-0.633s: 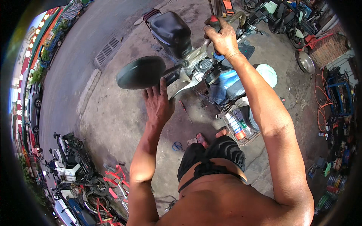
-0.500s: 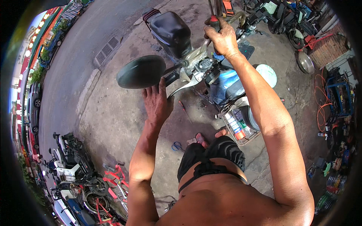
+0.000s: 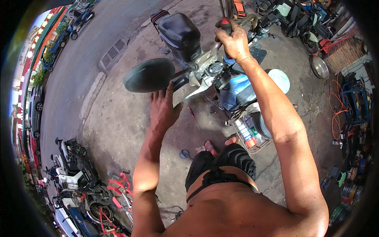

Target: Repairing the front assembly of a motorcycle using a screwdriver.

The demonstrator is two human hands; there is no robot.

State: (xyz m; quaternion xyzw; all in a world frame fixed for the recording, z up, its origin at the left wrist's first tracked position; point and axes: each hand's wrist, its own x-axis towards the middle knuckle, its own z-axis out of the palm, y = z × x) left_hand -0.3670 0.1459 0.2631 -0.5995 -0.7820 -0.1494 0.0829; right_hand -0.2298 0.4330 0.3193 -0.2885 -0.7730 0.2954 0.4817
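Note:
A motorcycle handlebar (image 3: pixel 205 59) with a clear plastic wrapping around its middle stands in front of me. On its left side, my left hand (image 3: pixel 162 108) is closed on the black handlebar grip (image 3: pixel 181 82), below the round black mirror (image 3: pixel 150 75); the mirror hides some fingertips. A silver lever (image 3: pixel 197 91) runs toward my thumb. Farther up, my right hand (image 3: pixel 236 41) is wrapped around the red and black handle of a screwdriver (image 3: pixel 225 24), its shaft pointing away from me, close to the far side of the handlebar. A black seat-like part (image 3: pixel 179 31) lies beyond.
A wire basket (image 3: pixel 254 144) with spray cans stands right of my feet. On the concrete lie another screwdriver (image 3: pixel 191 113) and blue-handled scissors (image 3: pixel 184 154). Parked motorbikes (image 3: pixel 75 173) fill the lower left; a metal bowl (image 3: pixel 319 67) and orange hose (image 3: pixel 337 114) are at right.
The mirror and my left hand have shifted very slightly, and the lever sits at a slightly different angle. My right hand keeps its hold on the screwdriver. A vehicle has appeared on the road.

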